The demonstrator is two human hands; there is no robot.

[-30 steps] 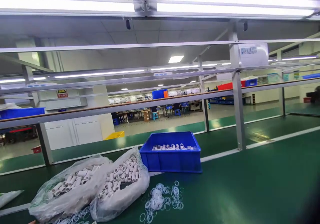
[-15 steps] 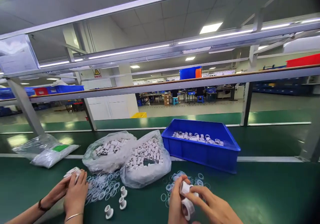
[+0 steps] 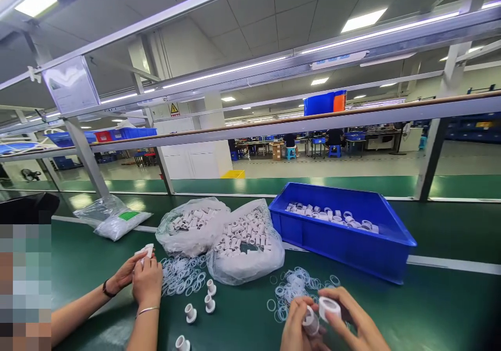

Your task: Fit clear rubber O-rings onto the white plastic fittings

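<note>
My left hand (image 3: 296, 326) is closed around a white plastic pipe fitting (image 3: 311, 321) at the lower right. Just to its right, my right hand (image 3: 354, 319) pinches a second white fitting (image 3: 329, 309) between thumb and fingers, its round opening turned toward me. The two pieces are close, but whether they touch is hard to tell. Beyond my hands lies a loose pile of thin translucent rings (image 3: 296, 286) on the green table (image 3: 235, 325).
A blue bin (image 3: 340, 236) of white fittings stands behind my hands. Left of it are two plastic bags (image 3: 245, 270) of fittings. A co-worker's hands (image 3: 146, 278) hold a white piece beside another ring pile (image 3: 183, 275). Several flanged fittings (image 3: 190, 313) stand nearby.
The view has swung left, so everything sits farther right. My right hand has moved one white fitting away from the left hand, where both were held together. More of the co-worker shows.
</note>
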